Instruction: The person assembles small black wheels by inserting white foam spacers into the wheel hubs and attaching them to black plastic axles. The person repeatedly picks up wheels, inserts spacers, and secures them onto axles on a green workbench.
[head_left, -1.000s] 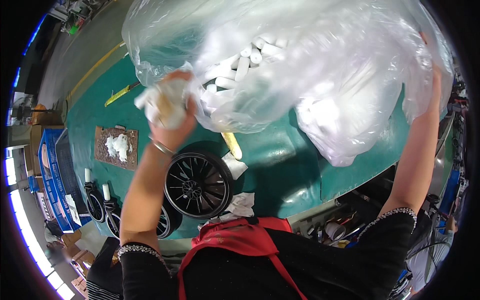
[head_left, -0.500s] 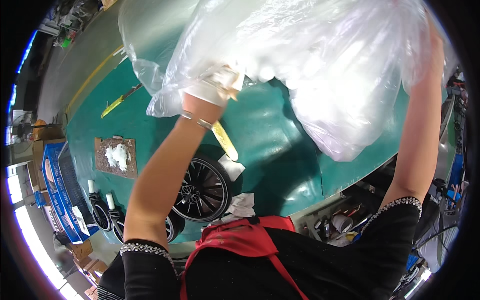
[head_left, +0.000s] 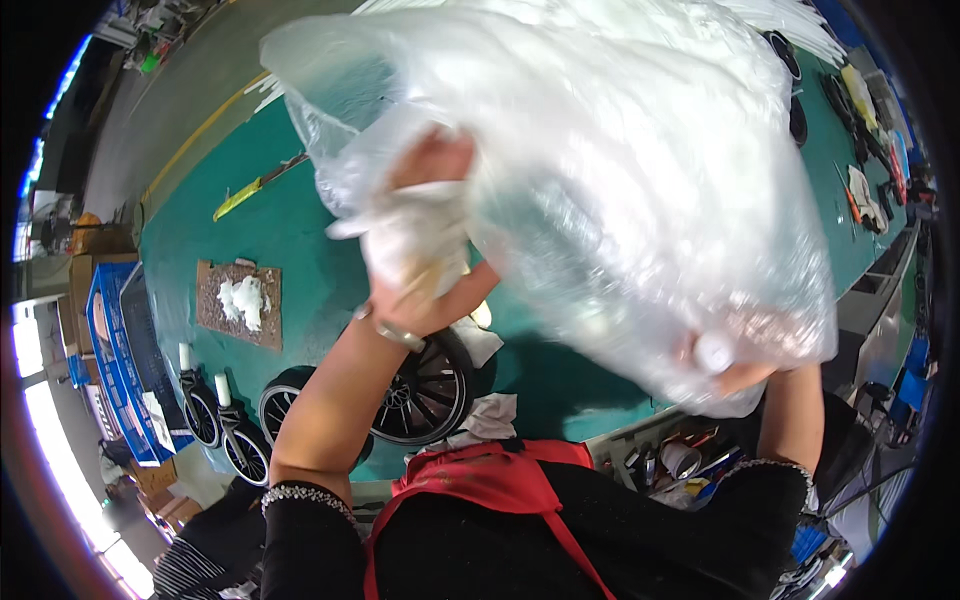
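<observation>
A large clear plastic bag point(head_left: 600, 150), cloudy white over most of its bulk, spreads in front of me above the green worktop. My left hand point(head_left: 415, 235), with white cloth or glove material around its palm, is closed at the bag's left edge; motion smears its fingers. At the bag's lower right, my right hand point(head_left: 745, 345) shows through the film, fingers curled and gripping the plastic. Beside those fingers is a small white round end point(head_left: 713, 352); what it belongs to is hidden. Below my left forearm lies a black spoked wheel point(head_left: 425, 390).
A brown board point(head_left: 238, 305) with a white clump and a yellow-handled tool point(head_left: 238, 200) lie to the left. Small wheels with white stems point(head_left: 245, 450) stand near a blue crate point(head_left: 125, 365). Bundled white tubes point(head_left: 800, 25) lie at the far right; crumpled paper point(head_left: 490, 415) is near me.
My right hand has come down from the upper right to the lower right, drawing the bag with it. My left hand has moved slightly down. The far right worktop has come into view.
</observation>
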